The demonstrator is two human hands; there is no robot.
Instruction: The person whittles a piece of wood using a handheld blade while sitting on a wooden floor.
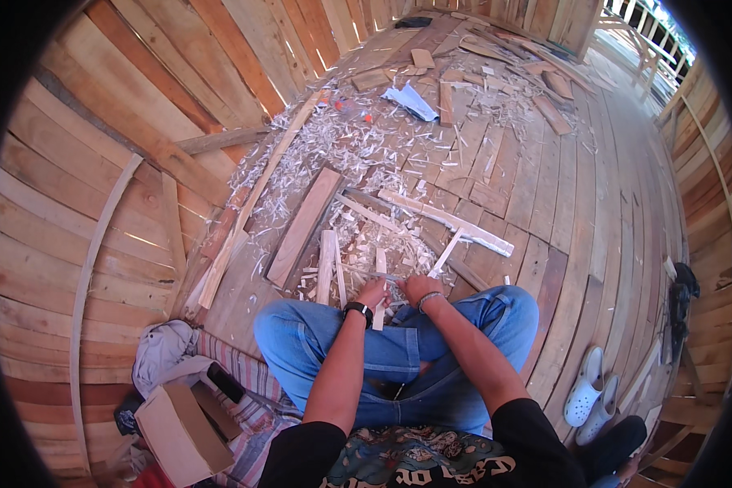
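Observation:
Both my hands are in front of my crossed legs, close together over a pale wooden strip (380,262). My left hand (373,294), with a black wristband, has its fingers closed. My right hand (419,289), with a bracelet, is closed too. A slim greyish tool (392,278) lies crosswise between them, gripped at both ends; its exact kind is too small to make out. The strip runs under the tool toward my lap. Left of my hands lie a thicker wooden stick (326,264) and a thin one (339,272). Beyond my right hand another thin strip (446,252) slants.
A reddish plank (305,228) and a long pale batten (451,220) frame the work spot. Shavings (325,154) and offcuts (545,81) litter the plank floor. A cardboard box (183,431) stands lower left; clogs (584,386) sit right, near another person's dark-clothed limb (618,447).

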